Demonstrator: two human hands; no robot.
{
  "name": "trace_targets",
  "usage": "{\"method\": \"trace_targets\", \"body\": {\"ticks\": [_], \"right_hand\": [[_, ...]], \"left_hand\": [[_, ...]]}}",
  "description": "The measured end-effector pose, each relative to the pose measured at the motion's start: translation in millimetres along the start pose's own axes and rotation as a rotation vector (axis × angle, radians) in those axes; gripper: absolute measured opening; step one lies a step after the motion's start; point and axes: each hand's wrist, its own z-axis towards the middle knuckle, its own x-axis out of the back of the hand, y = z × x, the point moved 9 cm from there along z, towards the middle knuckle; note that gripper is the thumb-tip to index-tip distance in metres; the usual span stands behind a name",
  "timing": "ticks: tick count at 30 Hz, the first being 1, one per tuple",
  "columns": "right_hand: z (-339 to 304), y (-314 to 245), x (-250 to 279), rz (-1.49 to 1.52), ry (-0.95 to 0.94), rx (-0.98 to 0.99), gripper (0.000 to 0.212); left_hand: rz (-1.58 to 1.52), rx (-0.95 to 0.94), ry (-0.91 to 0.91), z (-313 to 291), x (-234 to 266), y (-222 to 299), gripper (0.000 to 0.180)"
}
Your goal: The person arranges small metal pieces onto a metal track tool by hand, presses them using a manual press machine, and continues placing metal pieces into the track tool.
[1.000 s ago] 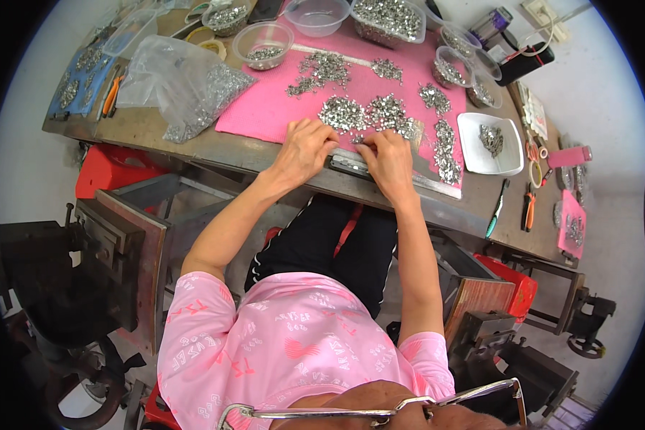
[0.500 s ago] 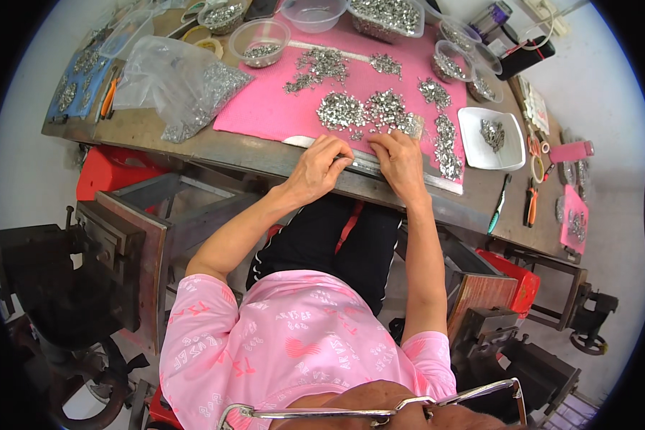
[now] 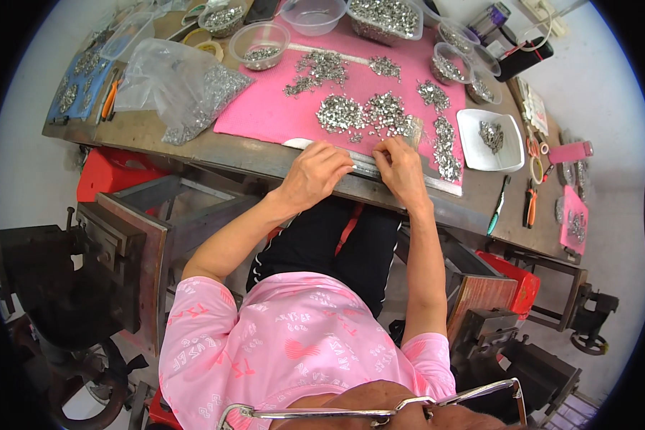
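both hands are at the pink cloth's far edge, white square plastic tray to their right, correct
Not far: the head view shows the left hand and right hand at the near edge of the pink cloth, with the white square plastic tray to their right.

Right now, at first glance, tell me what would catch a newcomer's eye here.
Most likely the bright pink cloth across the table, with piles of small silver pieces on it. Next, the clear bag to its left and the white tray to its right. The left hand and right hand are at the table's near edge.
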Motion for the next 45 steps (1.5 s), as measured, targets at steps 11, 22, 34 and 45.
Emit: {"method": "trace_targets", "body": {"ticks": [11,22,34,45], "right_hand": [[-25.2,-29.9,-9.8,0.195,0.09,0.045,0.011],[-30.1,-39.7,-7.6,-0.001,0.177,0.129,0.011],[-0.8,-13.2,-1.7,-0.034,0.041,0.034,0.013],[14.7,7.5,-5.3,-0.15,-0.005,0.091,0.007]], "left_hand": [[0.193,0.123,-0.119,38.0,-21.8,-49.2,0.009],[0.21,0.185,-0.098,36.5,-10.7,-59.4,0.009],[0.354,0.176,-0.16,35.5,-22.1,-48.1,0.011],[0.272,0.216,-0.252,35.0,-19.2,-53.9,0.017]]}}
